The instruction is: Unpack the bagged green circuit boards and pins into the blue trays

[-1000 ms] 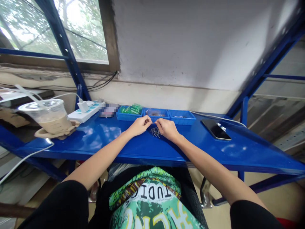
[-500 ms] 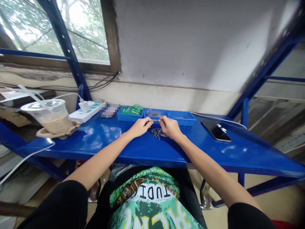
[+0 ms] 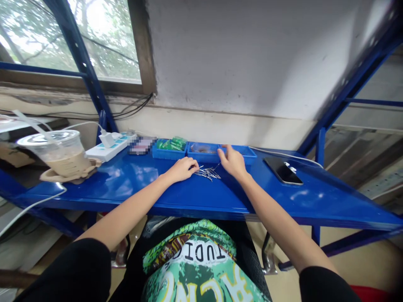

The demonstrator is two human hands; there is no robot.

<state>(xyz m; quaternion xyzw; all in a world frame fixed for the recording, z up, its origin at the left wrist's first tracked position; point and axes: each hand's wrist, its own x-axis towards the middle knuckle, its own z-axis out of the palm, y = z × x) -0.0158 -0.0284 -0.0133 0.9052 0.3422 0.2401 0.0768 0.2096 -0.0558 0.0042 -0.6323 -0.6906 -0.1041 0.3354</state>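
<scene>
A loose pile of thin metal pins [image 3: 209, 173] lies on the blue table between my hands. At its left edge is my left hand [image 3: 181, 169], resting low with fingers curled and fingertips together by the ends of the pins. Whether a pin sits in them is too small to make out. My right hand [image 3: 233, 161] is over the front of the right blue bin [image 3: 250, 156], its thumb and forefinger apart. I see nothing between them. Part of that bin is hidden behind the hand. The middle blue bin [image 3: 197, 157] contains a clear plastic bag [image 3: 201, 148].
Green packets [image 3: 173, 144] fill the left blue bin [image 3: 166, 154]. A phone [image 3: 283, 171] with white earbuds on it lies at right. On the left stand a drink cup [image 3: 63, 153] in a cardboard holder and a white power strip [image 3: 110, 150]. A wall is behind the table.
My hands were together over the pile, a thin pin between their fingertips. They have parted: the right moved right to the bin and opened, the left moved slightly down and left.
</scene>
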